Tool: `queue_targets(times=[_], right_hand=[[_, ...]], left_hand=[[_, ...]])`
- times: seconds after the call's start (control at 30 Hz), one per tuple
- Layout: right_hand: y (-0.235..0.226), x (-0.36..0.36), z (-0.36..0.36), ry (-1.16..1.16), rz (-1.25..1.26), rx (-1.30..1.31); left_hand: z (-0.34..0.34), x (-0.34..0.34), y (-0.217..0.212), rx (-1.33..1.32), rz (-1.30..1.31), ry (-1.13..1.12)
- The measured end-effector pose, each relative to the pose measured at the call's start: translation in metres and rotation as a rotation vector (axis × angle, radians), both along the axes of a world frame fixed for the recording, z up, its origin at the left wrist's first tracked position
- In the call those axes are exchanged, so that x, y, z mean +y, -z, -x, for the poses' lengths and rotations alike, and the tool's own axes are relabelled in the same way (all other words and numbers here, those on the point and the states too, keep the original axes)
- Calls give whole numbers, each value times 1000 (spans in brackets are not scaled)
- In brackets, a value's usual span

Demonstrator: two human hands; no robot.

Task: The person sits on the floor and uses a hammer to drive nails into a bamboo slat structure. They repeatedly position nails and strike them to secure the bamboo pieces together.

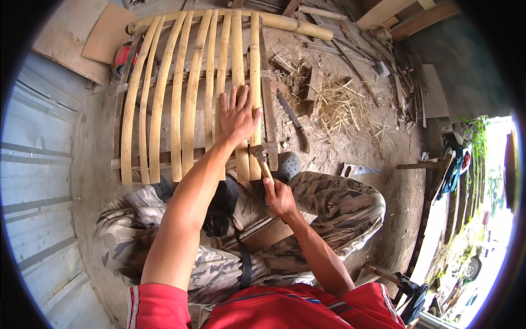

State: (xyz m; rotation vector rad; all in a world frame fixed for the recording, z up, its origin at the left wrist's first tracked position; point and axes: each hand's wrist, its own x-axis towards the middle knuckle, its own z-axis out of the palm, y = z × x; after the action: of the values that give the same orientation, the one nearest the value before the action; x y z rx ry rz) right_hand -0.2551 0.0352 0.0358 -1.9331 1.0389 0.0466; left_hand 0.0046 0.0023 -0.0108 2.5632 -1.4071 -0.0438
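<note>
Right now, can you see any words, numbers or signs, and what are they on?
There are none I can read.
The hammer, bamboo slats and long knife show no lettering I can make out.
The red shirt shows stripes; any smaller marks there are too small to read.

Bamboo slats (236, 49): smooth, semi-gloss, w/ raised nodes; bamboo pole (296, 24) same matl. Frame (268, 109): rough, matt dk wood. Hammer (265, 169): dull metal head, lt wood-look hdl. Machete (286, 107): dk metal blade, matt. Shoe (289, 164): perforated plastic/rubber, matt. Trousers (339, 203): soft matt camo cloth. Shirt (257, 312): red cloth, smooth-ish. Wall (38, 175): ribbed sheet metal, slight sheen. Boards (107, 38): flat matt wood. Floor (394, 219): rough, dusty, matt. Shavings (345, 107): dry, stringy.
</note>
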Motion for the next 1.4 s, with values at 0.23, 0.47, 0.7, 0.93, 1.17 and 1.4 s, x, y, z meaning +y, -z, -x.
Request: queue_targets(times=[0.23, 0.47, 0.7, 0.93, 1.17, 1.4], right_hand=[[-38, -7, 14, 181, -140, 76], [-105, -57, 15, -38, 181, 173], [-137, -87, -43, -456, 293, 148], [-19, -76, -71, -262, 331, 100], [7, -73, -71, -386, 397, 127], [1, -69, -67, -343, 348, 139]], left_hand=[[7, 33, -1, 78, -82, 223], [38, 85, -6, 10, 32, 333], [87, 143, 1, -10, 47, 384], [134, 195, 14, 102, 57, 561], [126, 270, 116, 160, -153, 762], [85, 273, 176, 306, -283, 507]])
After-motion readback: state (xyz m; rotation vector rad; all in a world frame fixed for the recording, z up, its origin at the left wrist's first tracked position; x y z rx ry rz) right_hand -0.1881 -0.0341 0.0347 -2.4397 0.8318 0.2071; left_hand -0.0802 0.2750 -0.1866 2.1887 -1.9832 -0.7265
